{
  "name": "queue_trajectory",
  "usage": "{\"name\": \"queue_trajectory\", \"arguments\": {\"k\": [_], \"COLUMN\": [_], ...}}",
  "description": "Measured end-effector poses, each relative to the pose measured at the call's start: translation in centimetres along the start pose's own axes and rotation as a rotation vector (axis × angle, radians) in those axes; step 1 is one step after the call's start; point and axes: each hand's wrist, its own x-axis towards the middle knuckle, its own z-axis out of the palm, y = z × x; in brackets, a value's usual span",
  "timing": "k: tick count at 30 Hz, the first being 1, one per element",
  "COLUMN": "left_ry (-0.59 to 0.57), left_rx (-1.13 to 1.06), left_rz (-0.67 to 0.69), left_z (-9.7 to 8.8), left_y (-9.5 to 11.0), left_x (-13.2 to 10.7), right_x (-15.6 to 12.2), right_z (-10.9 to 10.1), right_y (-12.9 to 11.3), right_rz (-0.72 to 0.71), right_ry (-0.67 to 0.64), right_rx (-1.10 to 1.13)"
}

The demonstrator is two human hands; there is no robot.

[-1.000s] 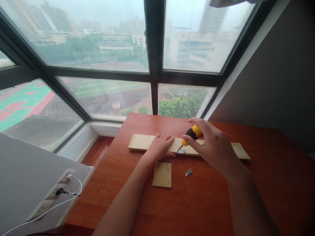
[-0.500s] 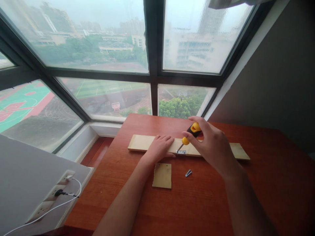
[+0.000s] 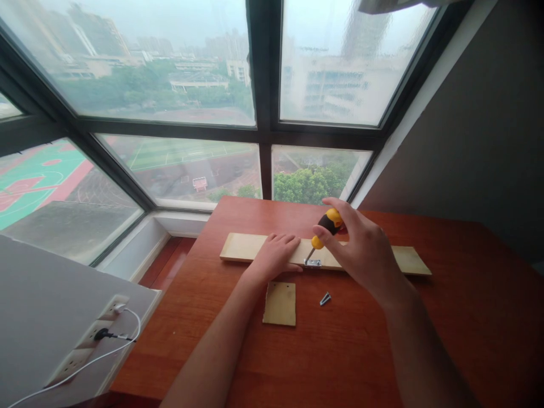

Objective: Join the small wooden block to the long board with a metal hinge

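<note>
A long pale wooden board (image 3: pixel 244 247) lies across the table. My left hand (image 3: pixel 276 254) holds it down, fingers over its top and thumb along the near edge. Just right of that thumb, a small metal hinge (image 3: pixel 313 263) sits at the board's near edge. My right hand (image 3: pixel 361 241) grips a yellow and black screwdriver (image 3: pixel 328 222), tilted, its tip down at the left end of the hinge. Whether a screw is under the tip is too small to tell. Nearer to me lie a small thin wooden piece (image 3: pixel 279 304) with two holes and a few loose screws (image 3: pixel 325 298).
The reddish-brown table (image 3: pixel 323 362) stands against large windows with dark frames (image 3: pixel 266 136). A grey wall (image 3: pixel 463 130) rises on the right. At the lower left, a low wall carries sockets (image 3: pixel 96 332) with a black plug and a white cable (image 3: pixel 85 365).
My right hand has shifted slightly up and left, and the screwdriver handle has turned in its fingers. My left hand and the board keep their place.
</note>
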Motion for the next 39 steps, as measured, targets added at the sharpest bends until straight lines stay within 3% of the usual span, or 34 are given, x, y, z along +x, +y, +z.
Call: {"name": "queue_trajectory", "arguments": {"k": [5,12,19,24,30,36,39], "left_ry": [0.000,0.014,0.001,0.005,0.005,-0.021,-0.022], "left_rx": [0.005,-0.010,-0.015,-0.017,-0.011,0.016,0.015], "left_rz": [0.005,-0.001,0.001,0.001,0.001,-0.003,-0.002], "left_z": [0.0,0.1,0.0,-0.1,0.1,0.0,0.0], "left_y": [0.0,0.0,0.0,0.0,-0.1,0.0,0.0], "left_x": [-0.1,0.0,0.0,0.0,0.0,-0.1,0.0], "right_x": [-0.1,-0.1,-0.2,0.0,-0.1,-0.1,-0.1], "right_z": [-0.4,0.7,-0.1,0.4,-0.2,0.3,0.1], "right_y": [-0.2,-0.1,-0.2,0.2,0.1,0.2,0.1], "right_rz": [-0.115,-0.047,-0.108,-0.028,-0.078,-0.062,-0.070], "right_ry": [-0.095,0.073,-0.037,0.102,-0.052,0.098,0.035], "right_rx": [0.203,-0.074,0.177,-0.079,0.150,-0.058,0.015]}}
